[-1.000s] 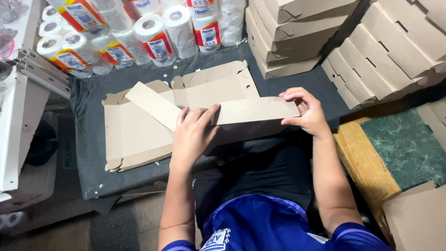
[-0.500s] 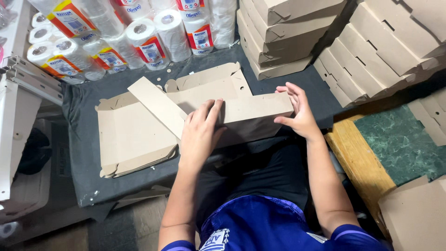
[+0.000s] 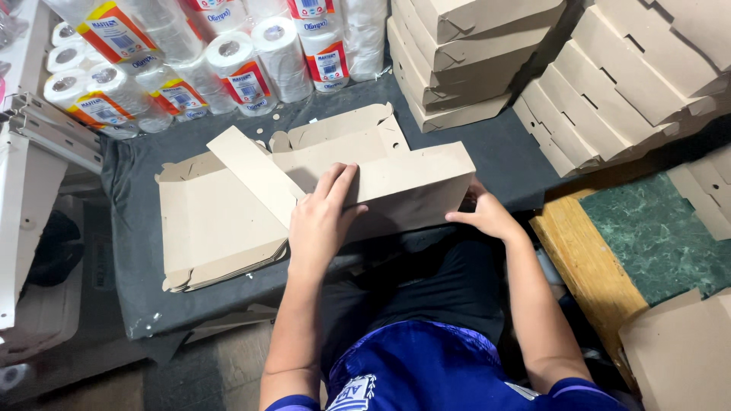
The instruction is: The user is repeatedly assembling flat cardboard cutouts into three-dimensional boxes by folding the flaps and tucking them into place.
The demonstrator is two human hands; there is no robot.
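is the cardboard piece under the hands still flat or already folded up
Partly folded. The cardboard piece has one long panel raised under the left hand and right hand, while its rear flaps lie flat on the blank stack.

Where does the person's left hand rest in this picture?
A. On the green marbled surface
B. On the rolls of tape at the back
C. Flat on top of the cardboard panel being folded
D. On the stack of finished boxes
C: the left hand lies palm down on the folded cardboard panel, while the right hand grips that panel's right end.
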